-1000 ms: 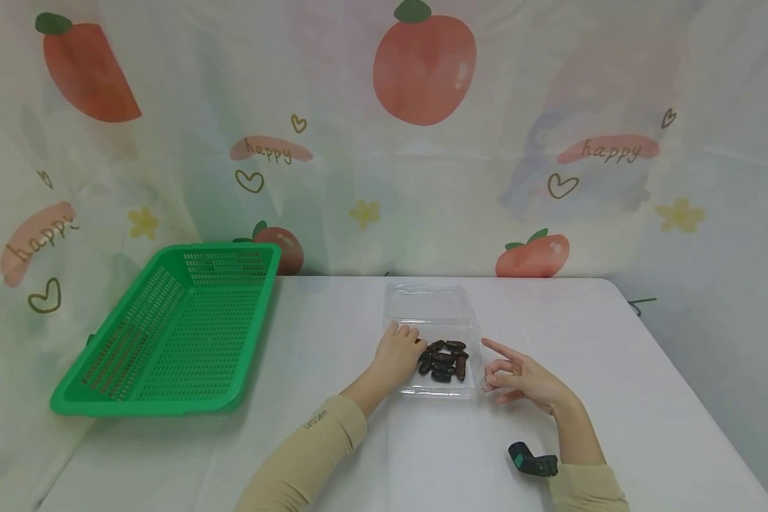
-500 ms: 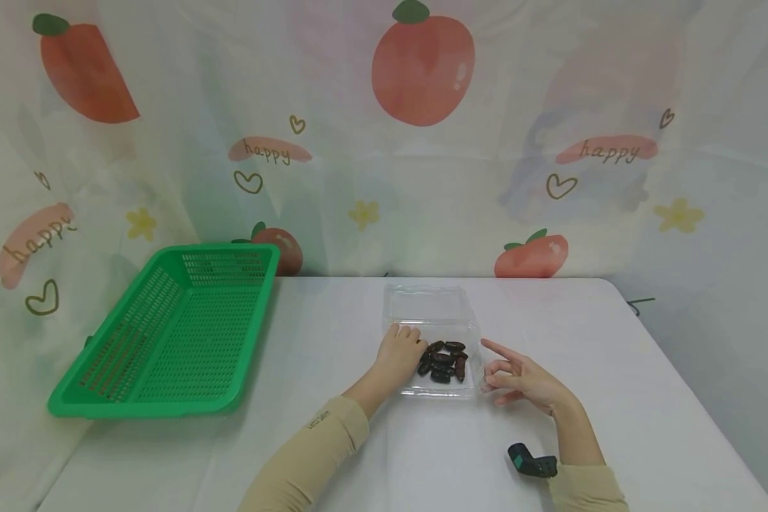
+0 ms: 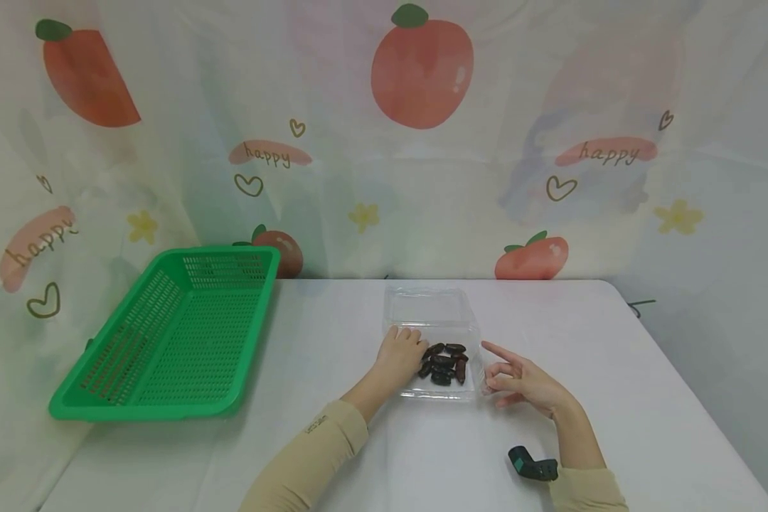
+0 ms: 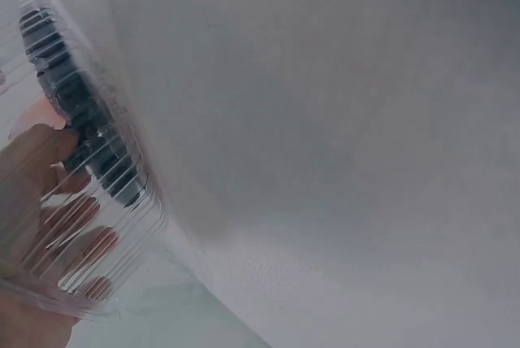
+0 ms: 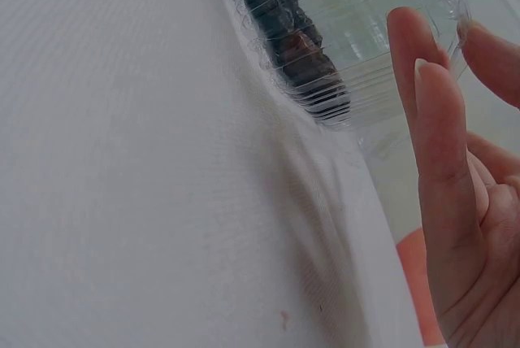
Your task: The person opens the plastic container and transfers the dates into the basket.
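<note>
In the head view, a clear hinged plastic box (image 3: 425,392) lies with its lid tipped back, holding several dark, wrinkled date-like pieces (image 3: 442,361). The left hand (image 3: 400,358) reaches into the box's left side. In the left wrist view, the left hand's thumb and a finger (image 4: 71,179) pinch a dark piece (image 4: 79,151) behind the ribbed wall. The right hand (image 3: 528,382) rests by the box's right wall, one finger extended and the others loosely bent. A fingertip (image 5: 467,32) touches the clear wall in the right wrist view, and nothing is gripped.
A green slotted basket (image 3: 240,355) stands at the left of the white-covered table (image 3: 333,313). Near the right forearm lies a small black object with a green patch (image 3: 532,464). A fruit-printed curtain (image 3: 333,85) hangs behind the table.
</note>
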Demonstrator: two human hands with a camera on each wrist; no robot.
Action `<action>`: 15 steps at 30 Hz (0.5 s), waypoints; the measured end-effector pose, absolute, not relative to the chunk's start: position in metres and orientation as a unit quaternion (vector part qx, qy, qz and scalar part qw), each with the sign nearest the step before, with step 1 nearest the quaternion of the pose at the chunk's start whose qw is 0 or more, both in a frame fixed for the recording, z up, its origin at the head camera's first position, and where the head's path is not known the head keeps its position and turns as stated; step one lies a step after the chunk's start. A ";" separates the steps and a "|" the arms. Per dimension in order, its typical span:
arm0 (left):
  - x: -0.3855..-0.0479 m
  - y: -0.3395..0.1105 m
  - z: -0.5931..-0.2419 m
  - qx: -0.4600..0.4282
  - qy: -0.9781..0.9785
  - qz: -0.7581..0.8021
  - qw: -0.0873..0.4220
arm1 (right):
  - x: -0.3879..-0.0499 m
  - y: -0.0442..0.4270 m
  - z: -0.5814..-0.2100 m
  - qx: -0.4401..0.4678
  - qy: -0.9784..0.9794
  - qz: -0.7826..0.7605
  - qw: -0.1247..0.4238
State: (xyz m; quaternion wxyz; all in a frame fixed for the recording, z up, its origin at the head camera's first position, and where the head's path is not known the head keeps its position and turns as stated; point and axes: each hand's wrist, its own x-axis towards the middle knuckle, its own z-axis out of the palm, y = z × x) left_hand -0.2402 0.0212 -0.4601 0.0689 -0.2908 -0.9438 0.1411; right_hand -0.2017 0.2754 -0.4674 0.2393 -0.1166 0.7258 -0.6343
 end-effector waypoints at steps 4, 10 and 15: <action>-0.242 0.020 -0.459 -0.284 -0.946 0.130 0.082 | -0.202 0.276 -0.466 -0.120 0.728 -0.631 0.239; -0.244 0.017 -0.456 -0.275 -0.948 0.114 0.113 | -0.202 0.275 -0.465 -0.118 0.728 -0.630 0.243; -0.243 0.012 -0.450 -0.261 -0.953 0.091 0.127 | -0.201 0.275 -0.464 -0.118 0.730 -0.628 0.243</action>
